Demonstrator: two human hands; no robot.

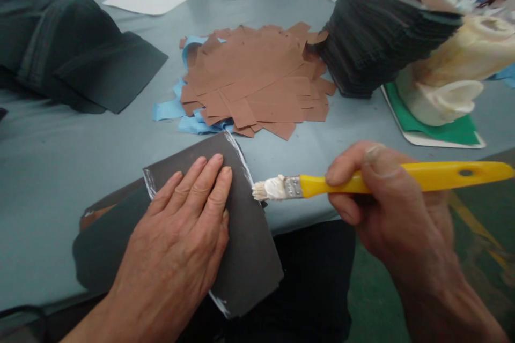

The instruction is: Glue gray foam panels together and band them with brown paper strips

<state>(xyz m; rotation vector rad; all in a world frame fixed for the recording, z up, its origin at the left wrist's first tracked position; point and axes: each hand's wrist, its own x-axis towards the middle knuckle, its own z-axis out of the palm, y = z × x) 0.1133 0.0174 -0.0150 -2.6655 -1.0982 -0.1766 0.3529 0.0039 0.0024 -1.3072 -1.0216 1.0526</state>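
Brush (316, 185) with a yellow handle sat pinched between thumb and fingers of the right hand (396, 214), its white-coated bristles (267, 188) at the right edge of a dark panel (253, 241). The left hand (181, 225), fingers extended, lay flat on that panel, which overhung the table (137, 139). White streaks showed along 2 panel edges.

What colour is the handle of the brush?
Yellow: the brush handle, clearest in the head view.

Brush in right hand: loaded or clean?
Loaded: thick white paste coats the bristles, right up against the metal band.
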